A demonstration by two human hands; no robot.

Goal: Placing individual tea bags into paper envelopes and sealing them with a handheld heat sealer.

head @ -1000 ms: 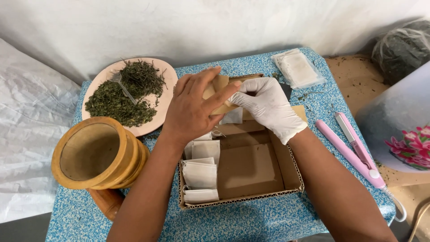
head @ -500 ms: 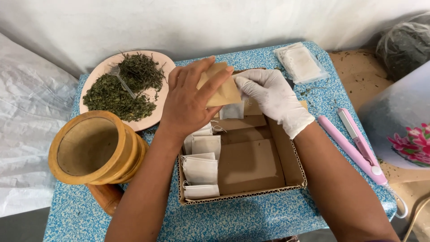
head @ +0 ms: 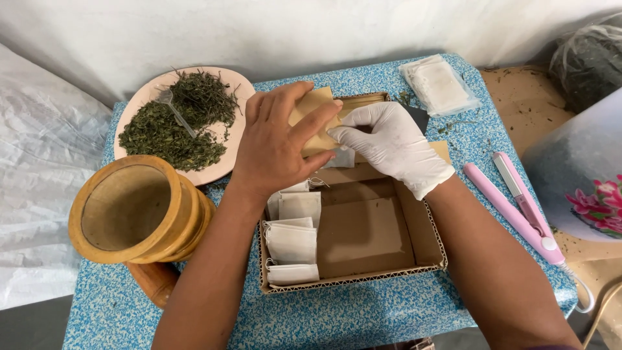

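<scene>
My bare left hand (head: 275, 139) and my white-gloved right hand (head: 392, 142) both grip a small tan paper envelope (head: 312, 110), held just above the far end of an open cardboard box (head: 379, 236). The left fingers wrap over its top; the right fingertips pinch its lower right edge. Inside the box, along its left side, lie several white tea bags (head: 291, 240) in a row. The rest of the box floor is bare cardboard.
A pink plate (head: 214, 170) of dried green herbs with a clear spoon sits at the back left. A wooden mortar (head: 133, 207) stands at the left. A clear packet of white bags (head: 439, 84) lies at the back right, a pink sealer tool (head: 515, 204) to the right.
Both hands stay on the tan envelope; it has shifted slightly and the left fingers now cover more of its top.
</scene>
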